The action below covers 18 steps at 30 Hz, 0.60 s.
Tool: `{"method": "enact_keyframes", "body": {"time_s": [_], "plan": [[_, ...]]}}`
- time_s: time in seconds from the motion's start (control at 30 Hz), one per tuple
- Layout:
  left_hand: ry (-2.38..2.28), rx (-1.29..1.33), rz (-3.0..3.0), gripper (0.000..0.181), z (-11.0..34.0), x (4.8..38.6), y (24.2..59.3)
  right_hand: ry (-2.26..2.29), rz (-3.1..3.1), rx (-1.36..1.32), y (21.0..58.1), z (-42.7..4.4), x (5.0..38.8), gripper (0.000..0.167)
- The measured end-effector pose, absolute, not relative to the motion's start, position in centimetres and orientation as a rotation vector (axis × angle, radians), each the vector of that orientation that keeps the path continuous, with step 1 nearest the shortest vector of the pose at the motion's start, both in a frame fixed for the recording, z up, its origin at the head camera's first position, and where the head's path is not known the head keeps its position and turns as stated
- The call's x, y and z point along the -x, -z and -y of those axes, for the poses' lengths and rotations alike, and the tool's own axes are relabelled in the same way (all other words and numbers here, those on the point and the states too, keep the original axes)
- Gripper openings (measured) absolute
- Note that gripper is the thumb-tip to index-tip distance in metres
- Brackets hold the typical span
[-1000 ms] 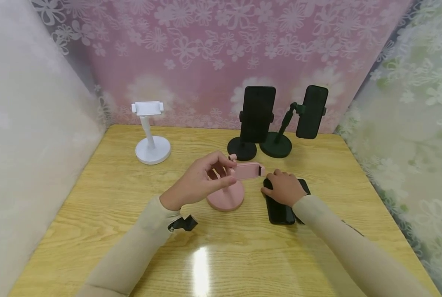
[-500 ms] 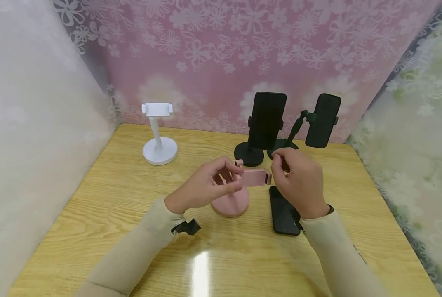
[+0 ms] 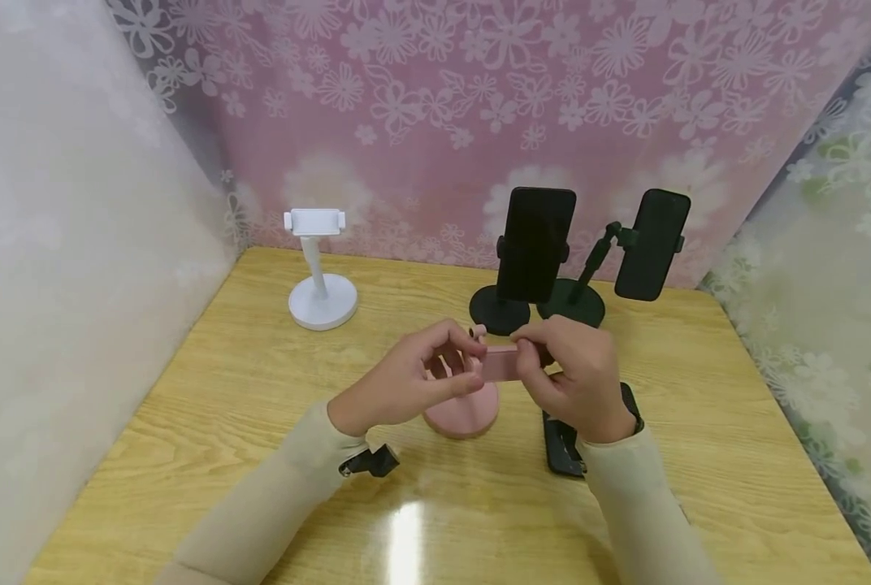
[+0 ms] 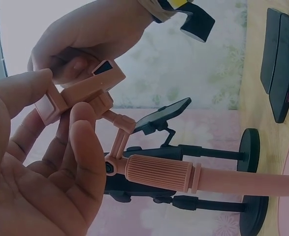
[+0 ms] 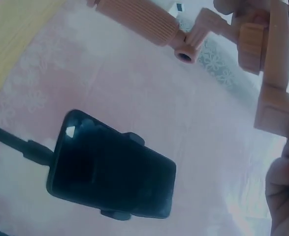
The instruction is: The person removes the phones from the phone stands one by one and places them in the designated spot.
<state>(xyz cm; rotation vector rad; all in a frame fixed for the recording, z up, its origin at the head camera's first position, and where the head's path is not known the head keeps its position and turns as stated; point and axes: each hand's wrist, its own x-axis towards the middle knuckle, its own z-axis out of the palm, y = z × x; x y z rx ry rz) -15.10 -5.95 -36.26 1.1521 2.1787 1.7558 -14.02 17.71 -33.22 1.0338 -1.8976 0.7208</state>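
**Both ends of the pink phone stand's (image 3: pixel 461 413) head are in hand**

Head view: the pink phone stand rises from its round base at the middle of the wooden table (image 3: pixel 260 390). The left hand (image 3: pixel 415 371) pinches the left end of its phone clamp (image 3: pixel 500 365) between thumb and fingers; the right hand (image 3: pixel 578 375) has thumb and fingers closed on the right end. Dark phones (image 3: pixel 563 451) lie to the right of the base, partly hidden by the right hand and sleeve. At the far left is a white phone stand (image 3: pixel 322 302); at the far right, a black stand (image 3: pixel 500 312) and a dark green stand (image 3: pixel 573 305) each carry a phone.

Left wrist view: the left thumb presses one end of the clamp, with fingers bent beneath — the right hand is curled at the other end, its exact contact partly hidden. A ribbed collar (image 4: pixel 159 173) shows on the stand's stem.

Right wrist view: the clamp is at the right edge, fingertips (image 5: pixel 284 179) just beside it — much of the hand is cut off.
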Motion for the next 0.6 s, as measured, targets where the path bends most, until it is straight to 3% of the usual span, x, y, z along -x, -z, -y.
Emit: {"method": "enact_keyframes", "body": {"time_s": [0.27,0.6], "plan": [[-1.769,-1.147,-2.165,0.022,5.8,15.1,36.5,-0.778,1.845,-1.086,34.0,-17.4,14.1,0.032],[-1.695,-1.180,-2.263,0.039,4.6,14.1,36.9,-0.769,1.815,-1.111,33.7,-17.1,12.6,0.032]]}}
